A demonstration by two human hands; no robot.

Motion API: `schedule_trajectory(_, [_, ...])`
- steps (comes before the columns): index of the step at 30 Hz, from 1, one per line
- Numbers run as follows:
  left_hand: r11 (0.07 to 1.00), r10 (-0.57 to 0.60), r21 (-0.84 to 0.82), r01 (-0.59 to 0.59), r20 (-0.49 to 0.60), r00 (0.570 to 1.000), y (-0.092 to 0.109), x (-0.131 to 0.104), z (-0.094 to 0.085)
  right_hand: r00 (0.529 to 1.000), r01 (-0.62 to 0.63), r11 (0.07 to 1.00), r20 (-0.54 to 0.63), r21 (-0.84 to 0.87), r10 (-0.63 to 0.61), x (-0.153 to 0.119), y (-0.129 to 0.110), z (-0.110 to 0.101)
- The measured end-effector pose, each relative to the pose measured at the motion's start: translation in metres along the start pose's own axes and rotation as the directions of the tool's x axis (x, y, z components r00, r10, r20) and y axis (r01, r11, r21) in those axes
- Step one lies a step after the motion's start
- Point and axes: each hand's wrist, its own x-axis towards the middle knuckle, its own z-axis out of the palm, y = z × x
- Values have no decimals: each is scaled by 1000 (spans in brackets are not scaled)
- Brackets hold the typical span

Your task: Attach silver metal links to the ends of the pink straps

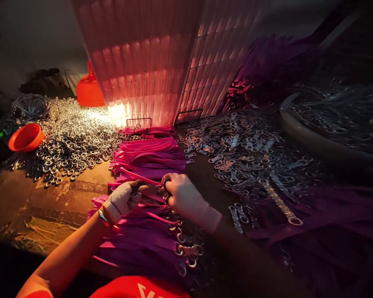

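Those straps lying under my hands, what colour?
The straps look magenta-pink; the head view shows it best.

Can't really make out what's between the left hand (121,200) and right hand (186,198), shadow and the curled fingers (169,188) cover it. The right forearm (236,244) just fades into the dark. Top of the ribbed panels (161,54) gets chopped by the upper edge, the big basin (301,132) runs off to the right, and the lettering on the red shirt (121,287) is cut at the bottom. Purple heap (273,58) at the back? Dim blur. Metal rings (74,145) are too tiny to count.
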Motion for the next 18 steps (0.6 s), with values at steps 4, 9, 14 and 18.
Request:
schedule_trajectory(4, [985,89,-150,-87,9,996,5,8,-1,999,9,954,30,300,-19,-48,-15,-15])
schedule_trajectory(9, [973,146,-188,-134,53,988,13,-15,-3,999,-46,902,29,429,37,-99,-38,-8])
schedule_trajectory(14, [988,105,-122,-97,62,993,21,-58,5,996,-80,897,-9,434,93,-126,-67,10])
schedule_trajectory(18, [997,73,-13,-73,15,997,18,-93,9,995,81,842,-92,533,-38,-134,-89,11])
